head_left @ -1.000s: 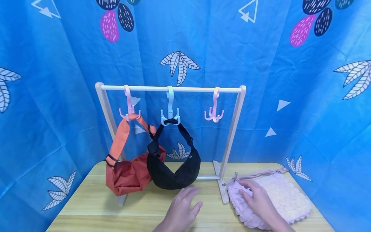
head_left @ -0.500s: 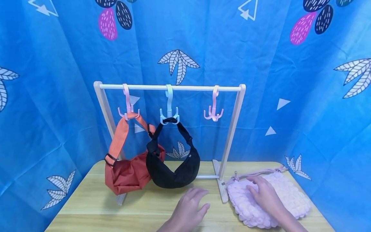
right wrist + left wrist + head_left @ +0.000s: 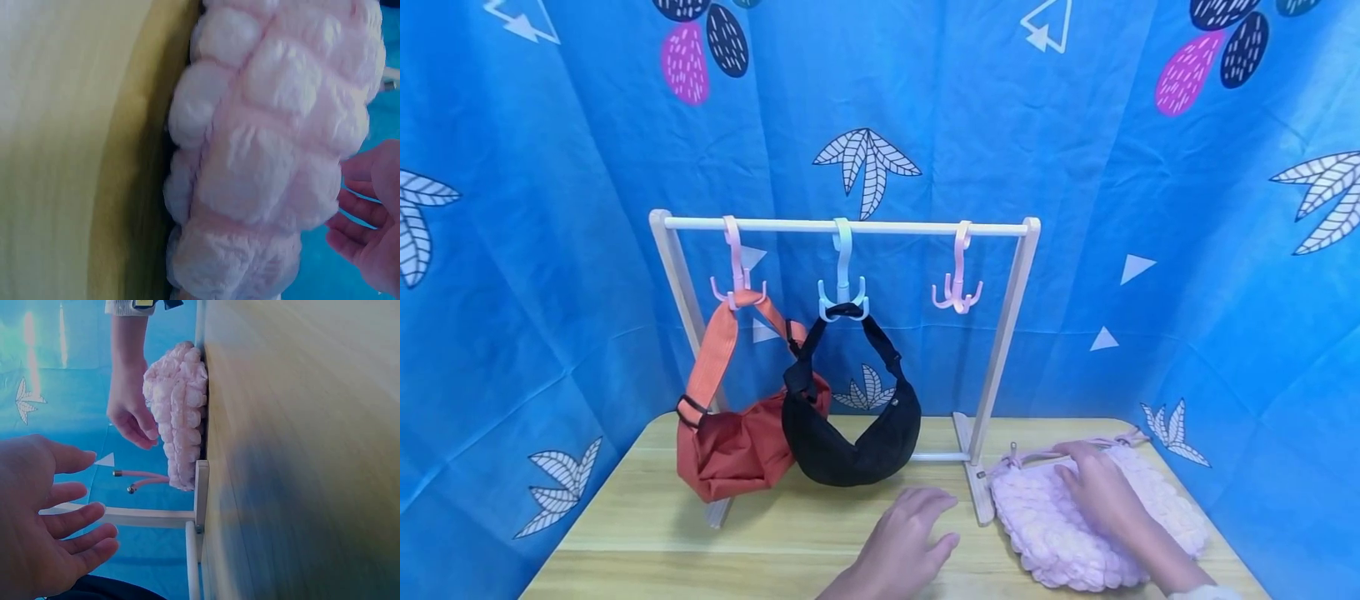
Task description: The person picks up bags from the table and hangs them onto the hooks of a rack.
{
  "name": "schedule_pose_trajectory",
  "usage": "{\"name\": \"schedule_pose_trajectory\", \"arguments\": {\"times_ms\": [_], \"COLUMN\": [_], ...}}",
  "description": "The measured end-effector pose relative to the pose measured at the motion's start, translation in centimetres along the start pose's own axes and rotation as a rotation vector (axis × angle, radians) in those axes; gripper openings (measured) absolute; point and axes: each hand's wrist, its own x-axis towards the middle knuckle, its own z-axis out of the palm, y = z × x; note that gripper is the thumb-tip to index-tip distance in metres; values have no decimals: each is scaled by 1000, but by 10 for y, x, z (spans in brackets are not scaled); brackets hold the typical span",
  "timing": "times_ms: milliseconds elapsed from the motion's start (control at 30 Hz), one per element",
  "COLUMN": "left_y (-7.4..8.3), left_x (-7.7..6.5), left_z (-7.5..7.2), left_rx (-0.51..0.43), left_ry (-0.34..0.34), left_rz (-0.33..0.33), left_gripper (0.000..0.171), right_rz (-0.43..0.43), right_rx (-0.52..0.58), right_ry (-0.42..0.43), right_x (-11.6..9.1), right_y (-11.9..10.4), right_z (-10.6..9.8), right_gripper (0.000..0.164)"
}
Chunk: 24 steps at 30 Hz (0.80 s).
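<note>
In the head view my left hand [image 3: 901,542] is held over the table with its fingers spread and relaxed, and holds nothing. My right hand [image 3: 1101,496] is over a puffy pink quilted bag [image 3: 1052,533] that lies on the table, near its thin strap [image 3: 1041,455]. In the left wrist view the right fingers hang loosely bent beside the bag's upper side. In the right wrist view the bag [image 3: 250,169] fills the middle and covers some fingertips of the right hand [image 3: 378,225], so contact is unclear.
A rack [image 3: 1000,358] with a white bar stands behind. A red bag [image 3: 737,458] with an orange strap hangs from its left pink hook. The middle blue hook [image 3: 842,267] bears a black bag [image 3: 853,454]. The right pink hook [image 3: 958,279] bears nothing. Blue curtain surrounds the table [image 3: 775,558].
My right hand has moved to the right and farther back across the pink bag. The left hand has shifted to the right over the table. The hanging bags stay in place.
</note>
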Motion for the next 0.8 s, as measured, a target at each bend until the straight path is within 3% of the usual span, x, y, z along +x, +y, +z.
{"name": "schedule_pose_trajectory", "arguments": {"times_ms": [267,800], "left_y": [4,19], "left_x": [4,19], "left_z": [4,22], "left_rx": [37,76], "left_ry": [32,58], "left_rz": [69,119], "left_gripper": [40,41], "right_rz": [-44,-65], "right_rx": [-31,-46], "right_ry": [11,15], "right_x": [8,16], "right_y": [17,31], "right_z": [1,8], "right_gripper": [33,31]}}
